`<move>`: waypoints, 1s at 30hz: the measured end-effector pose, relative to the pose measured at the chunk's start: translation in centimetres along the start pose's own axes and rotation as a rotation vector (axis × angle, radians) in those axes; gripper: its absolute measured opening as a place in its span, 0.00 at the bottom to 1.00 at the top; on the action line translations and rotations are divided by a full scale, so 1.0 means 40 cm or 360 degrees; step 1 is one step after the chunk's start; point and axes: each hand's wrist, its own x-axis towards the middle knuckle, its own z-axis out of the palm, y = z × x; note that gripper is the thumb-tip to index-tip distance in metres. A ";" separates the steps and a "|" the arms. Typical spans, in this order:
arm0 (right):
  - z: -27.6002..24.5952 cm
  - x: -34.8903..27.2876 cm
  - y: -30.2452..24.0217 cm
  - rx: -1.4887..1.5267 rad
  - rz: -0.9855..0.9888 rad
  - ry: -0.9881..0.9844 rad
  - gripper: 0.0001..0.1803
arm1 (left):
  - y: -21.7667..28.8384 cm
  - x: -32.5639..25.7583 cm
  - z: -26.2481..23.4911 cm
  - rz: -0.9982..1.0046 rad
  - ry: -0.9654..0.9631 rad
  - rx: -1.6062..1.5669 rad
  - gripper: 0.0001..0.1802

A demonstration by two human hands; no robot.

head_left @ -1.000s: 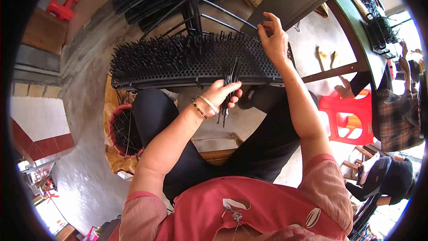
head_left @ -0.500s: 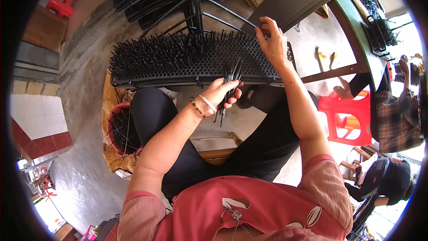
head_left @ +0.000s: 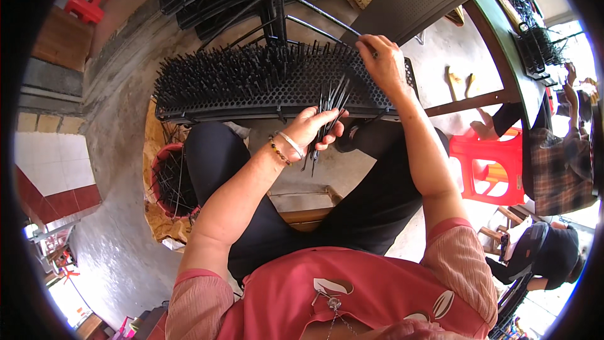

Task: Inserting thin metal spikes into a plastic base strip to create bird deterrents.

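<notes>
The left hand (head_left: 309, 131) keeps a firm grip round a loose bundle of thin black strips (head_left: 335, 96), seemingly held mid-length so the tips fan free over the near edge of the long black perforated rack (head_left: 296, 90). The right hand (head_left: 385, 68) bends palm-down by its far right corner, its grip narrow; whether it pinches a strip, I cannot tell. Upright black rods (head_left: 214, 79) crowd the left end.

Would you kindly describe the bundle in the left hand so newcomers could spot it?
Find the long black perforated rack across the upper middle. Below its near edge, the left hand grips the fanned bundle of thin dark rods. Unlike the rods set in the rack, it is hand-held.
</notes>
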 end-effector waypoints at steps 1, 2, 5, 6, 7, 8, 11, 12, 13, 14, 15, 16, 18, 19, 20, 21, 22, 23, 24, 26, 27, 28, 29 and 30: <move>-0.008 0.001 -0.011 0.0001 0.0000 -0.0002 0.07 | 0.001 0.000 0.000 0.0062 -0.0011 -0.0037 0.15; -0.019 0.000 -0.023 0.0192 0.0209 -0.0011 0.10 | 0.002 -0.002 0.001 0.0062 -0.0010 -0.0039 0.15; -0.067 0.002 -0.063 0.0718 0.0625 -0.0332 0.16 | 0.010 -0.005 0.007 0.0146 -0.0044 -0.0093 0.15; -0.078 -0.003 -0.068 0.1054 0.0836 -0.0650 0.19 | 0.011 -0.006 0.008 0.0167 -0.0057 -0.0093 0.16; -0.080 -0.007 -0.071 0.1106 0.0779 -0.0826 0.22 | 0.012 -0.007 0.009 0.0187 -0.0071 -0.0093 0.16; -0.079 -0.008 -0.080 0.1067 0.0809 -0.0909 0.20 | 0.012 -0.008 0.010 0.0185 -0.0068 -0.0093 0.16; -0.067 -0.020 -0.090 0.1142 0.0890 -0.0923 0.18 | 0.010 -0.005 0.018 0.0196 -0.0092 -0.0049 0.16; -0.066 -0.019 -0.093 0.1223 0.0967 -0.0935 0.16 | 0.007 -0.003 0.017 0.0186 -0.0095 -0.0048 0.15; -0.067 -0.019 -0.094 0.1304 0.1043 -0.0946 0.15 | 0.005 0.000 0.016 0.0176 -0.0098 -0.0047 0.14; -0.069 -0.019 -0.091 0.1303 0.1044 -0.0941 0.15 | 0.002 0.002 0.015 0.0174 -0.0101 -0.0043 0.14; -0.071 -0.019 -0.088 0.1347 0.1070 -0.0878 0.14 | -0.001 0.004 0.014 0.0162 -0.0090 -0.0042 0.14; -0.072 -0.018 -0.083 0.1389 0.1095 -0.0815 0.13 | -0.003 0.006 0.014 0.0150 -0.0079 -0.0042 0.14; -0.078 -0.015 -0.068 0.1424 0.1161 -0.0729 0.12 | -0.007 0.011 0.015 0.0137 -0.0071 -0.0043 0.14; -0.082 -0.013 -0.057 0.1459 0.1227 -0.0643 0.12 | -0.009 0.013 0.016 0.0125 -0.0062 -0.0046 0.14; -0.084 -0.013 -0.038 0.1491 0.1200 -0.0526 0.12 | -0.011 0.016 0.015 0.0123 -0.0067 -0.0047 0.14; -0.097 -0.003 -0.034 0.1484 0.1182 -0.0436 0.12 | -0.012 0.017 0.011 0.0113 -0.0053 -0.0066 0.13; -0.111 0.007 -0.028 0.1476 0.1163 -0.0346 0.13 | -0.013 0.018 0.007 0.0104 -0.0040 -0.0086 0.13; -0.107 0.010 0.003 0.1395 0.1085 -0.0235 0.13 | -0.015 0.018 0.006 0.0105 -0.0038 -0.0086 0.13; -0.110 0.016 0.019 0.1205 0.1010 -0.0115 0.13 | -0.017 0.020 0.005 0.0096 -0.0034 -0.0090 0.13; -0.109 0.027 0.049 0.1038 0.0885 0.0056 0.13 | -0.017 0.020 0.006 0.0087 -0.0031 -0.0092 0.13; -0.106 0.030 0.063 0.1032 0.0887 0.0062 0.13 | -0.017 0.020 0.008 0.0077 -0.0039 -0.0086 0.13; -0.101 0.031 0.076 0.0924 0.0813 0.0092 0.14 | -0.017 0.020 0.010 0.0066 -0.0046 -0.0080 0.13; -0.097 0.031 0.089 0.0815 0.0738 0.0121 0.14 | -0.018 0.021 0.013 0.0063 -0.0054 -0.0077 0.13; -0.090 0.034 0.093 0.0816 0.0739 0.0124 0.14 | -0.019 0.020 0.013 0.0057 -0.0035 -0.0057 0.14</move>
